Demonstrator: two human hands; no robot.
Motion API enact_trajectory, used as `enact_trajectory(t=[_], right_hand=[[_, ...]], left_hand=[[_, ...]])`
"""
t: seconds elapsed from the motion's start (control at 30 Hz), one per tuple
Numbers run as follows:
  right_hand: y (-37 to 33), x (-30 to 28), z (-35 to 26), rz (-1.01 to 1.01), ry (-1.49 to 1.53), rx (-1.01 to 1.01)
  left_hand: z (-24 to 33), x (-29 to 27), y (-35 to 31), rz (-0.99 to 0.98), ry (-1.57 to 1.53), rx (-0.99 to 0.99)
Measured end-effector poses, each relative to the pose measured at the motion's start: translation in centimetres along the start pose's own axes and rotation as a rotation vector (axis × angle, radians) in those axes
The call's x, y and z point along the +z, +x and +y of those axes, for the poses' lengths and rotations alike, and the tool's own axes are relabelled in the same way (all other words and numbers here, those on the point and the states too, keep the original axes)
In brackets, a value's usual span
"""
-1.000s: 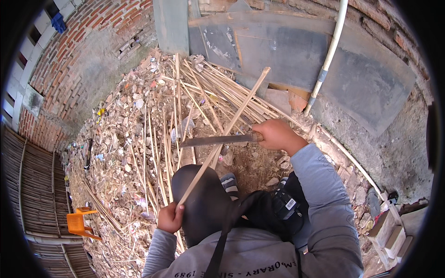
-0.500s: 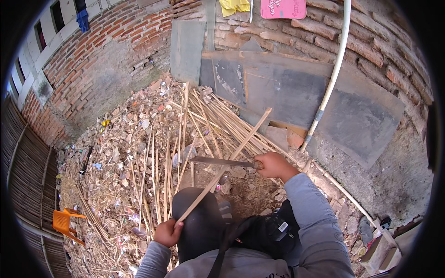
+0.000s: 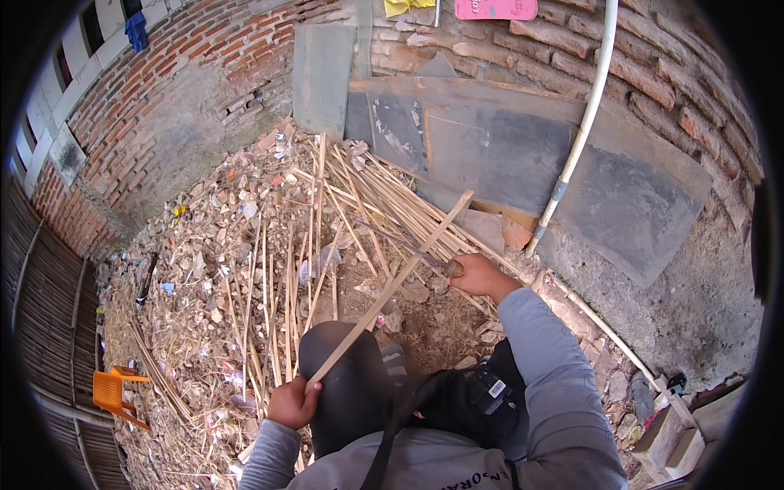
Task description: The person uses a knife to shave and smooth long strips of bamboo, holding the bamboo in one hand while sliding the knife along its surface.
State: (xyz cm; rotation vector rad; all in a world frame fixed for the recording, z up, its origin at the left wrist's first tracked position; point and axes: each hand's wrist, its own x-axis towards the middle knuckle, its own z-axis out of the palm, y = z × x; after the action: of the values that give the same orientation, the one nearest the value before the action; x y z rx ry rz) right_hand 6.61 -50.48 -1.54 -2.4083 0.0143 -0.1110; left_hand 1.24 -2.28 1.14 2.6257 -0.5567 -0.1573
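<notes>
My left hand (image 3: 295,402) is closed round the near end of a long pale bamboo strip (image 3: 369,320). From there the strip slants up and to the right, passing over my dark-clad knee (image 3: 331,347). My right hand (image 3: 483,278) grips the handle of a long knife (image 3: 438,263). Its blade points up and left and crosses the strip's upper part. Seen nearly edge-on, the blade looks like a thin dark line; whether it cuts into the strip I cannot tell.
Many loose bamboo strips (image 3: 400,192) lie ahead on rubble-strewn ground. Dark boards (image 3: 523,155) lean on the brick wall, with a white pipe (image 3: 590,122) before them. An orange plastic chair (image 3: 110,392) stands at the left by a slatted bamboo fence (image 3: 49,286).
The knife's blade has turned from showing its broad side, roughly level, to nearly edge-on and tilted up-left. My right hand has shifted slightly up. My left hand keeps its hold on the strip.
</notes>
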Motion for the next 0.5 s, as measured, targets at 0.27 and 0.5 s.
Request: enact_trajectory(t=[0.27, 0.5], right_hand=[[-0.4, -0.2, -0.6, -0.221, -0.138, -0.135], [0.0, -0.8, -0.4, -0.117, -0.099, -0.020]], left_hand=[[-1.0, 0.2, 0.0, -0.024, -0.036, -0.007], [-0.8, 0.0, 0.0, -0.006, -0.051, -0.022]])
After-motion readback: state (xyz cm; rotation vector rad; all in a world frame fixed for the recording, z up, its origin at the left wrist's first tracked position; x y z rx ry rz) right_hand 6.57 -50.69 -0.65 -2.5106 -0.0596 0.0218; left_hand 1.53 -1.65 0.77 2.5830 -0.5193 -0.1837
